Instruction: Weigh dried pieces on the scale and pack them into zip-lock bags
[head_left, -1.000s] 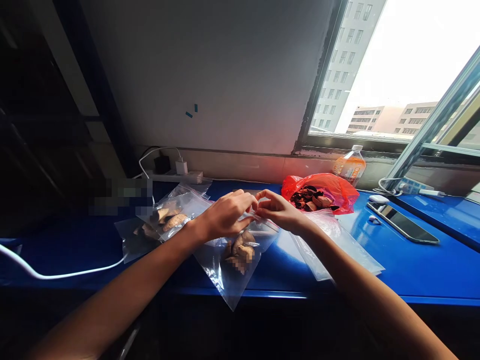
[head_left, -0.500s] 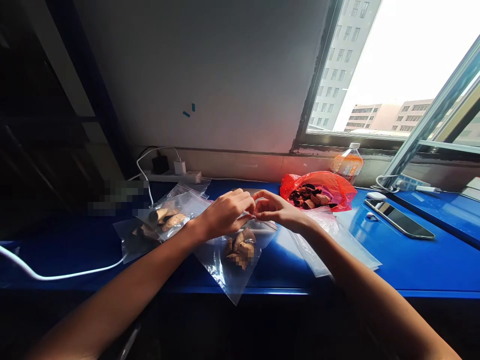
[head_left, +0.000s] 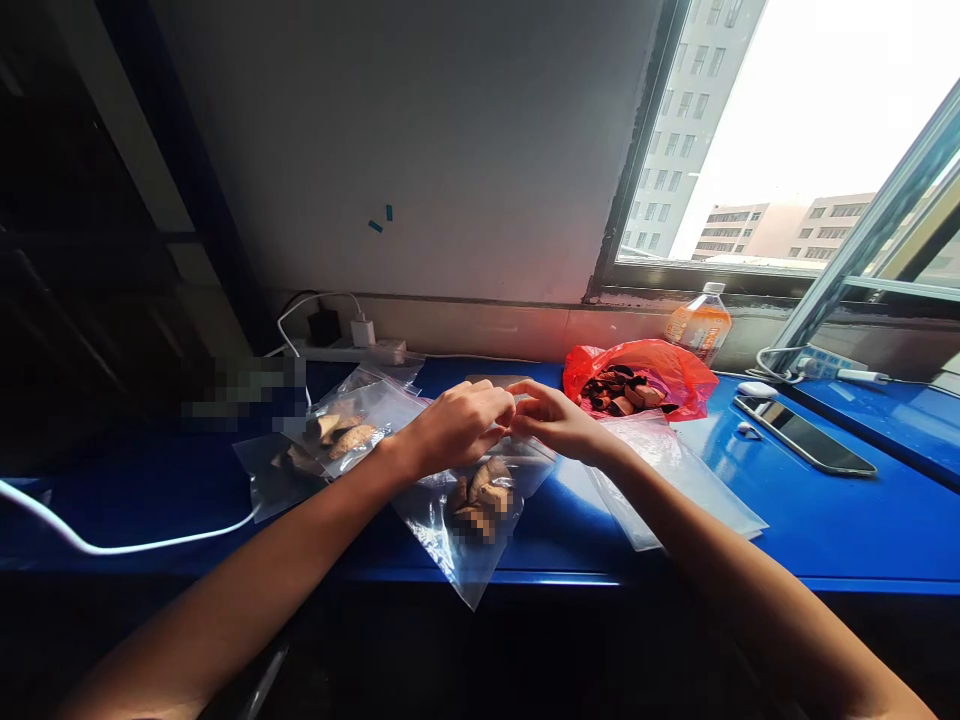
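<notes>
A clear plastic zip bag [head_left: 442,530] with several brown dried pieces [head_left: 484,490] inside lies at the front of the blue table, one corner over its edge. My left hand [head_left: 469,422] is closed at the bag's top edge, fingers curled. My right hand [head_left: 551,420] meets it there, thumb and fingers pinched on the same edge. The fingertips of both hands nearly touch and partly hide the bag's mouth. To the left, another clear bag [head_left: 375,400] holds similar tan pieces [head_left: 349,438], partly behind my left wrist.
An open red plastic bag [head_left: 686,380] of dark dried pieces sits behind my right hand. Flat clear bags [head_left: 690,480] lie under my right forearm. Farther right are a phone [head_left: 806,435] and an earbud [head_left: 748,431]. An orange drink bottle [head_left: 701,325] stands by the window; a white cable [head_left: 150,545] crosses the left.
My two hands stay together at the bag's top edge, with only slight finger movement. The whole view has shifted a little; the bags have hardly moved.
</notes>
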